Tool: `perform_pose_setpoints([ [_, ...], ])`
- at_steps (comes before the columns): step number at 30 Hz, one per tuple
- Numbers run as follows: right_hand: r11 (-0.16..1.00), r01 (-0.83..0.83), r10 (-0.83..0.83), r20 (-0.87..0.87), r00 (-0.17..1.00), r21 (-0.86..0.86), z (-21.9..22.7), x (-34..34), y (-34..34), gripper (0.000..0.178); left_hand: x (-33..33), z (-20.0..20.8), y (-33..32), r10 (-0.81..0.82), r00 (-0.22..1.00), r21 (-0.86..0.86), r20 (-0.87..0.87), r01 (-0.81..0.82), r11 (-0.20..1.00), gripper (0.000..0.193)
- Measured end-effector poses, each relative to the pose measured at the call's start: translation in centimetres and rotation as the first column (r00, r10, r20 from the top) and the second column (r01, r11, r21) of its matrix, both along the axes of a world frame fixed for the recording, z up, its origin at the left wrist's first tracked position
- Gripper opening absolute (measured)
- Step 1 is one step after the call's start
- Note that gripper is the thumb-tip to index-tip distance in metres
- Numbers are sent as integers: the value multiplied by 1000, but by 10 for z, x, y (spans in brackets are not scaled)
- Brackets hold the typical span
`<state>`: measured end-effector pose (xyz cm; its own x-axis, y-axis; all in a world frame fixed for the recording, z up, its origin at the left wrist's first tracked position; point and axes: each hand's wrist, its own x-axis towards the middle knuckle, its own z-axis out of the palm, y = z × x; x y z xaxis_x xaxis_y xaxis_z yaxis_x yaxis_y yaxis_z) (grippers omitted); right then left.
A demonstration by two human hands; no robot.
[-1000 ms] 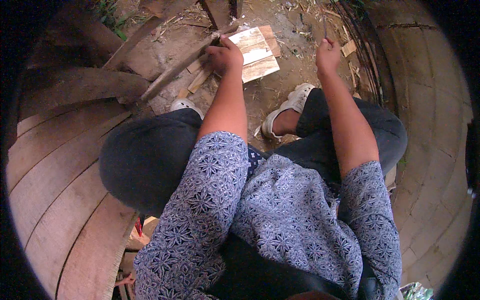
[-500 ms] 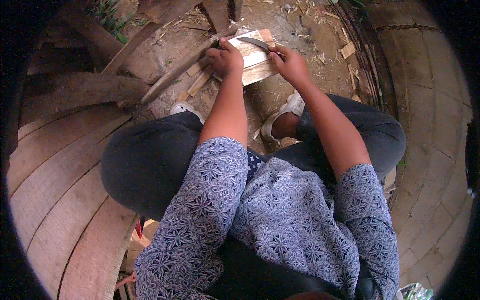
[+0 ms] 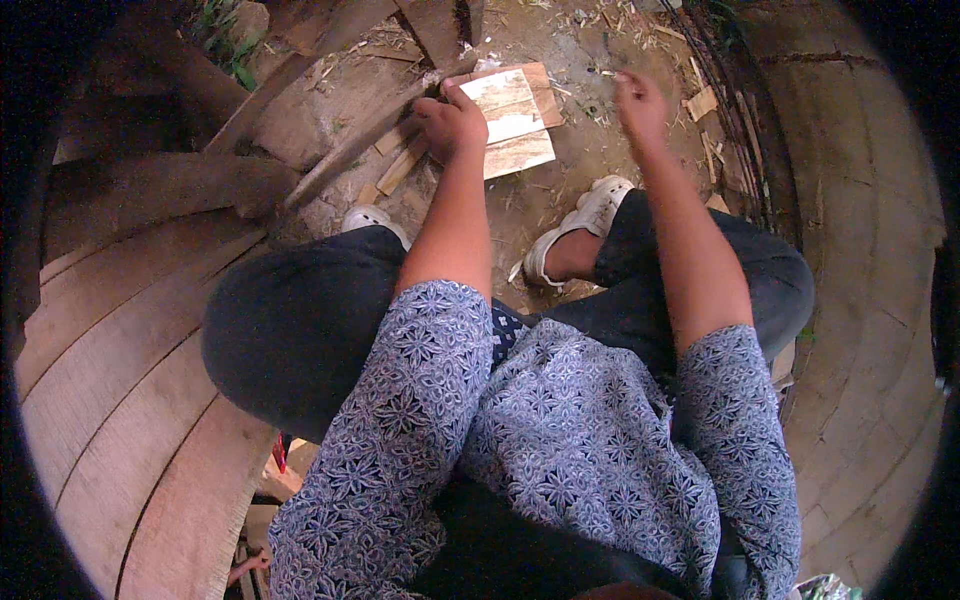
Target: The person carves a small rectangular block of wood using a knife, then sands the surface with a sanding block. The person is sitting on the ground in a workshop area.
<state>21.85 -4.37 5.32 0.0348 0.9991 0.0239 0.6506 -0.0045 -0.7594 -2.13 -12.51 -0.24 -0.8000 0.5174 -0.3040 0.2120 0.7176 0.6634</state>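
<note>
Curved wooden planks [image 3: 130, 400] are filling the left side of the view, bending with the lens; more planks [image 3: 860, 250] are running up the right side. Between them, bare dirt ground [image 3: 580, 170] is showing, littered with chips and splinters.

The person is sitting low, knees apart, wearing dark trousers [image 3: 290, 330] and a blue flower-patterned top [image 3: 560, 450]. Both forearms are reaching forward from the lower edge. White shoes are resting on the dirt: one [image 3: 590, 215] right of centre, the toe of the other [image 3: 372, 217] just showing beside the left knee.

A long rough wooden pole [image 3: 350, 140] is lying slantwise across the upper left, its upper end reaching a pale flat wooden board [image 3: 515, 120] on the ground ahead of the feet. The board is sitting near the top centre, just beyond the left hand.

Left hand [image 3: 452, 122]: closed around the near end of the pole where it is meeting the board, thumb pointing up along the board's edge, knuckles toward the camera. What else, if anything, is sitting inside the fist — cannot tell.

Right hand [image 3: 640, 100]: hanging in the air right of the board, apart from it, fingers loosely curled and pointing down. It is somewhat blurred, and whether it is pinching something small I cannot tell.

Small offcuts [image 3: 395, 170] are lying beside the pole under the left wrist; a pale chip [image 3: 703, 102] is lying just right of the right hand.
</note>
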Motion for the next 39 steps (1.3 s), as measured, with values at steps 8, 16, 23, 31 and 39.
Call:
perform_pose_setpoints([
  [8,886,-321,344,10,939,-334,-7,-62,-53,35,3,10,-3,15,997,-5,79,-15,1000,62],
  [16,889,-320,346,21,938,-328,-3,-59,-51,33,4,6,-2,23,994,-2,111,-23,1000,63],
  [23,876,-353,372,-5,928,-329,-2,-61,-48,34,4,-9,0,14,999,15,47,-15,1000,62],
  [31,913,-259,330,195,924,-316,-1,-65,-50,36,1,7,-1,-24,998,-19,52,25,1000,60],
  [39,834,522,-550,221,805,177,15,19,-11,29,-8,10,-4,-79,997,-44,27,80,996,63],
])
